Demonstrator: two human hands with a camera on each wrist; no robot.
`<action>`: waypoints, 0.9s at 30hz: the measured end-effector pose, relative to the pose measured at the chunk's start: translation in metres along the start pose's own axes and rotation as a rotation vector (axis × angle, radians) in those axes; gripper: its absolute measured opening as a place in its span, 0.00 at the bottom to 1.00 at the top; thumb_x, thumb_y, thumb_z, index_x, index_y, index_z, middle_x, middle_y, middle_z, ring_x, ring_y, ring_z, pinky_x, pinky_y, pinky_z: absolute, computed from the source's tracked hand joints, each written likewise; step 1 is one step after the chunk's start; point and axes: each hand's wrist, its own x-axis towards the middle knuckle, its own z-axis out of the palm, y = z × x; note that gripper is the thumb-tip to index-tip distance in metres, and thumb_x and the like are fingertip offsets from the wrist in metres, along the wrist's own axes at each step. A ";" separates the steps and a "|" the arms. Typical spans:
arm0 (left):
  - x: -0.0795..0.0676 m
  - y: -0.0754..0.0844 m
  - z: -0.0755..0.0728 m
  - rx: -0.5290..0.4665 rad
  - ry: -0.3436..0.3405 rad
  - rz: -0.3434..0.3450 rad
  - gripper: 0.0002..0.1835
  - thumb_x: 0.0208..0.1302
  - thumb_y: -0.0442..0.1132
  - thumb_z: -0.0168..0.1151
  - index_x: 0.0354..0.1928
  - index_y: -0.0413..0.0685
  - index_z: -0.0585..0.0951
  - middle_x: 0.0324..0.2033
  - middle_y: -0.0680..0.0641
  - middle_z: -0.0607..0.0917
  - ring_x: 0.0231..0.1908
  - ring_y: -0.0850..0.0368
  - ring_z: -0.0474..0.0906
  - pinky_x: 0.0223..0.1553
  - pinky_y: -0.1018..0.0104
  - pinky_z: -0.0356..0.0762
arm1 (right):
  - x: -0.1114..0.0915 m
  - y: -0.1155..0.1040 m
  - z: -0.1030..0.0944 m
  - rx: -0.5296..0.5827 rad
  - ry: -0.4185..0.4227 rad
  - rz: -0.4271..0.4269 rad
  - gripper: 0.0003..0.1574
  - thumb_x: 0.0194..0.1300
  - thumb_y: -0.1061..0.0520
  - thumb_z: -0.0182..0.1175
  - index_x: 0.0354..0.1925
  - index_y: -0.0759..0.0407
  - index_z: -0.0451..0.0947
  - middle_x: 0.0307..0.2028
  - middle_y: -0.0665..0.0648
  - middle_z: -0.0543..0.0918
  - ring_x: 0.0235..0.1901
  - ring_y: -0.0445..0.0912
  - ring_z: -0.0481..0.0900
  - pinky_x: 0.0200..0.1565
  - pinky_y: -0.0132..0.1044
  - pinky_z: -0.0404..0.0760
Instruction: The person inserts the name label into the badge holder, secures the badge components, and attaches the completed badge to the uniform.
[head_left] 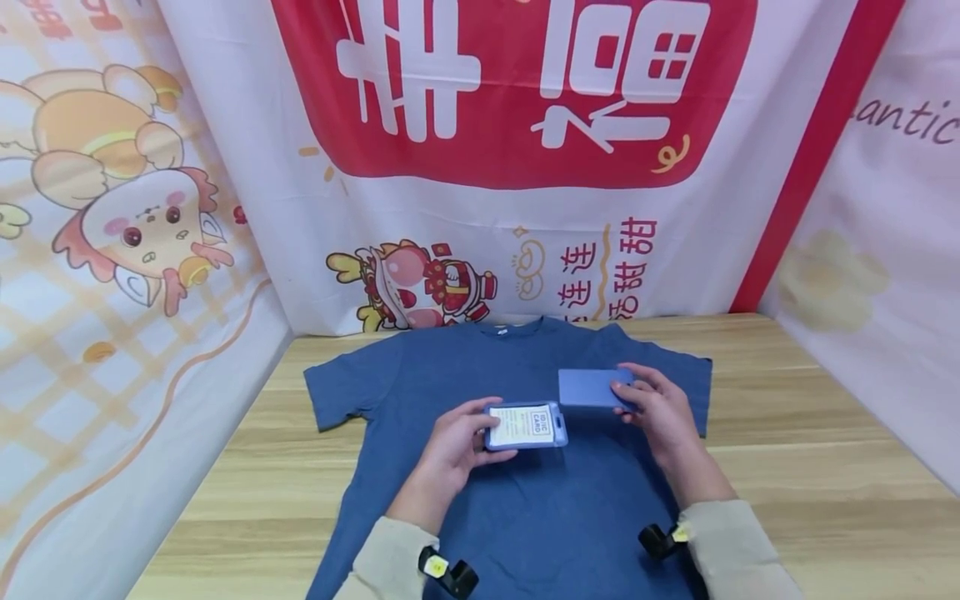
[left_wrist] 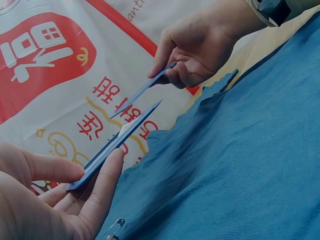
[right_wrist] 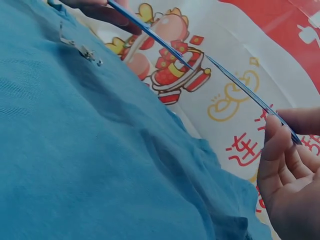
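Note:
In the head view my left hand point(head_left: 452, 450) holds a blue ID card holder point(head_left: 559, 425) by its left end, thumb on top and fingers beneath. A white printed card point(head_left: 519, 424) faces up in it. My right hand point(head_left: 658, 408) pinches a flat blue rectangular panel point(head_left: 587, 388) at its right end, higher and to the right. The left wrist view shows the panel point(left_wrist: 145, 91) edge-on, apart from the holder point(left_wrist: 117, 145). Below both hands a dark blue T-shirt point(head_left: 555, 521) lies spread out.
Small metal pins or clips point(right_wrist: 85, 51) lie on the shirt near my left hand; one resembles a safety pin point(left_wrist: 116, 228). The wooden table point(head_left: 817, 467) shows on both sides of the shirt. Printed cloth point(head_left: 517, 208) hangs behind and at the sides.

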 end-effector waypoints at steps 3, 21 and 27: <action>0.000 0.000 -0.001 0.000 -0.002 0.002 0.25 0.80 0.33 0.56 0.76 0.46 0.75 0.74 0.32 0.74 0.55 0.46 0.86 0.53 0.48 0.91 | -0.001 0.001 0.010 -0.074 -0.073 -0.009 0.36 0.77 0.52 0.67 0.76 0.59 0.68 0.36 0.43 0.85 0.32 0.39 0.83 0.37 0.30 0.83; 0.001 -0.002 0.002 -0.006 0.009 0.032 0.24 0.81 0.33 0.56 0.75 0.47 0.77 0.72 0.34 0.78 0.50 0.50 0.88 0.49 0.52 0.93 | -0.009 0.010 0.034 -0.291 -0.031 -0.072 0.33 0.71 0.55 0.73 0.68 0.63 0.76 0.30 0.47 0.79 0.25 0.41 0.77 0.28 0.32 0.78; -0.002 -0.001 -0.001 -0.033 0.046 0.041 0.24 0.81 0.33 0.55 0.75 0.47 0.76 0.73 0.34 0.77 0.51 0.50 0.88 0.50 0.51 0.92 | -0.007 0.008 0.035 -0.290 -0.011 -0.080 0.30 0.70 0.56 0.73 0.66 0.63 0.77 0.28 0.47 0.78 0.24 0.41 0.76 0.28 0.33 0.78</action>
